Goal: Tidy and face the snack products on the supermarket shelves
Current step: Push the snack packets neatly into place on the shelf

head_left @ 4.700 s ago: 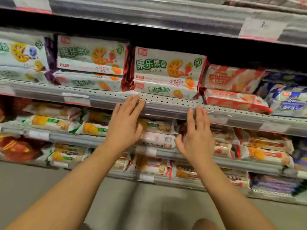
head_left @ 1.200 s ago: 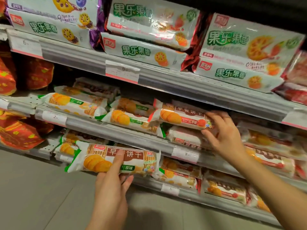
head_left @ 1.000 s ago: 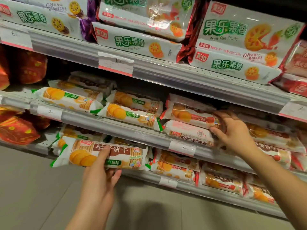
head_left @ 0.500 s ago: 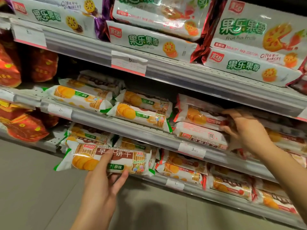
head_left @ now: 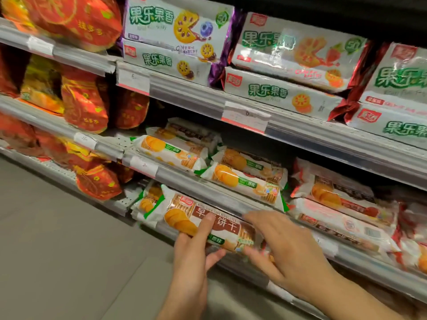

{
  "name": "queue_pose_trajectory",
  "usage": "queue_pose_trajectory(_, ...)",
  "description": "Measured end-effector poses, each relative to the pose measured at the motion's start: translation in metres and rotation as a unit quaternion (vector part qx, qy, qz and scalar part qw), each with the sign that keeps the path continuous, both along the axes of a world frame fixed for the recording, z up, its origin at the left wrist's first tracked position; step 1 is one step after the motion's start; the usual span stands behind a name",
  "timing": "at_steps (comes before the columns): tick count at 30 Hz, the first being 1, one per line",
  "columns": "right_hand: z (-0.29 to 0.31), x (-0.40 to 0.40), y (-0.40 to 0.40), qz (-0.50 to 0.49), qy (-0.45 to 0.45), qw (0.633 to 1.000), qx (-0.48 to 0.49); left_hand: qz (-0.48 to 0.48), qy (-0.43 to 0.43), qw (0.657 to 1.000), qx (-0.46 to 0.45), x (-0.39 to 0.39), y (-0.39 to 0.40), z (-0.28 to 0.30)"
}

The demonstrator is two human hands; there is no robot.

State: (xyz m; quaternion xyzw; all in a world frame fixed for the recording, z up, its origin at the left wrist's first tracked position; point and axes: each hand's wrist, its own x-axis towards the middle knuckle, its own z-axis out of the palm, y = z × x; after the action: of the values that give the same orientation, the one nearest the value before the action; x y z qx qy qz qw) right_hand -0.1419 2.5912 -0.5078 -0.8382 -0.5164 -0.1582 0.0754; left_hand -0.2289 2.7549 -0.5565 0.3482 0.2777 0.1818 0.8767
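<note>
My left hand (head_left: 193,252) grips a long green-edged biscuit pack (head_left: 184,215) from below, thumb across its brown label, in front of the lower shelf. Beside the pack's right end is my right hand (head_left: 282,245), fingers spread and relaxed; whether it touches the pack I cannot tell. On the shelf above lie more green-edged biscuit packs (head_left: 242,181), stacked. Red-edged biscuit packs (head_left: 335,195) lie to their right.
Large white fruit-biscuit packs (head_left: 284,72) fill the top shelf. Red and gold snack bags (head_left: 85,105) stand on the shelves at the left. Grey shelf rails with price tags (head_left: 245,116) run diagonally. Grey floor (head_left: 57,262) lies below left.
My right hand left the red-edged packs on the middle shelf and came down to the right end of the pack in my left hand. The view shifted left.
</note>
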Motion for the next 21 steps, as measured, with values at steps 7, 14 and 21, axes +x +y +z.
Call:
queue_pose_trajectory(7, 0.004, 0.02, 0.046, -0.004, 0.057, 0.996, -0.063, -0.009, -0.004, 1.0, -0.025, 0.007, 0.001, 0.001)
queue_pose_trajectory(14, 0.017, 0.043, 0.052, 0.014, -0.095, 0.995, 0.003, -0.09, 0.021, 0.981, 0.173, 0.01, 0.006, -0.006)
queue_pose_trajectory(21, 0.046, 0.081, 0.145, -0.044, -0.119, 0.991, 0.04, -0.212, 0.171, 0.687, 0.674, 0.005, -0.006, -0.006)
